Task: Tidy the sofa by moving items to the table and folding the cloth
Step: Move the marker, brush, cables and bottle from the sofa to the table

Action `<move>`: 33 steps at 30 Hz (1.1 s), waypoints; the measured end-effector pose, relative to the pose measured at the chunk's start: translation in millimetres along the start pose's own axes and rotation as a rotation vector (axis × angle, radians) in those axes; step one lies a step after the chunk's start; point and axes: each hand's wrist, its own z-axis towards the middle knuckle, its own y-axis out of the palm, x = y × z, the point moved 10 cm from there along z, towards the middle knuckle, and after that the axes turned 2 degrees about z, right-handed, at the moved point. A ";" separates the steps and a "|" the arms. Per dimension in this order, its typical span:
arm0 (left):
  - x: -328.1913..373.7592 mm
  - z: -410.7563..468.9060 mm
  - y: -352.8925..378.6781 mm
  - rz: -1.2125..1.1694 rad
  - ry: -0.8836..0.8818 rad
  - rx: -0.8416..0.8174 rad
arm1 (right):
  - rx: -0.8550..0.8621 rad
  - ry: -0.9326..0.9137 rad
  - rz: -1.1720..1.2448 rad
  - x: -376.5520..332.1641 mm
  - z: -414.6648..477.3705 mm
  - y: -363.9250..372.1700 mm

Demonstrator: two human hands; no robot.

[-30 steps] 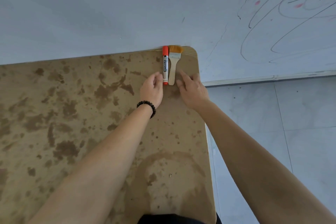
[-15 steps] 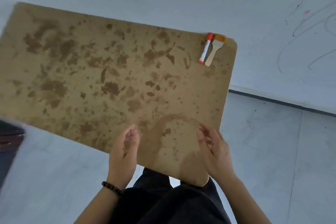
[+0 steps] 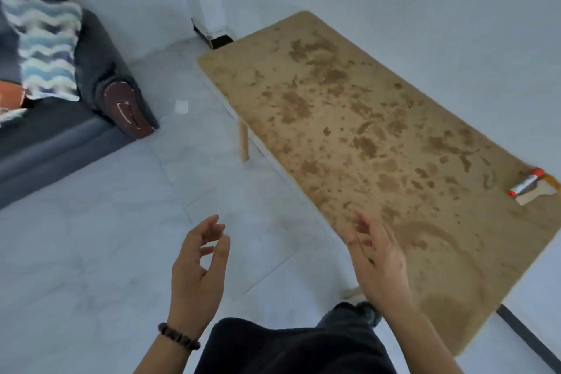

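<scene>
Marker [image 3: 525, 183], grey with red cap and red tip, is lying at the stained table's [image 3: 364, 130] far right corner, touching a pale brush [image 3: 537, 193] with orange bristles. Left hand [image 3: 197, 270] and right hand [image 3: 379, 264] are hovering empty, fingers loosely spread, near the table's near edge.

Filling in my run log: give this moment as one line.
left hand: open, empty | right hand: open, empty | marker, brush: side by side on table corner | pillow: on sofa
</scene>
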 end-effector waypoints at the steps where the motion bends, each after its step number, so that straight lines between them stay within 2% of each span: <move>1: -19.2 0.8 -32.9 -0.009 -0.016 0.040 | -0.023 -0.020 0.006 -22.4 -5.4 27.9; 8: -130.4 -20.0 -245.0 -0.102 -0.198 0.410 | -0.321 -0.220 0.000 -169.4 -38.0 209.5; 14: -191.7 -8.6 -342.1 -0.117 -0.314 0.539 | -0.433 -0.343 -0.064 -252.8 -37.5 315.1; 18: -243.7 26.2 -383.4 -0.112 -0.399 0.591 | -0.501 -0.352 -0.104 -280.6 -20.4 405.6; 23: -292.9 95.6 -465.6 -0.084 -0.476 0.654 | -0.622 -0.339 -0.037 -342.7 6.9 551.5; 29: -294.2 181.3 -609.3 -0.022 -0.440 0.808 | -0.781 -0.479 0.021 -497.0 33.4 692.2; 33: -304.1 224.3 -678.9 -0.011 -0.438 0.896 | -0.851 -0.587 0.005 -585.8 45.5 761.7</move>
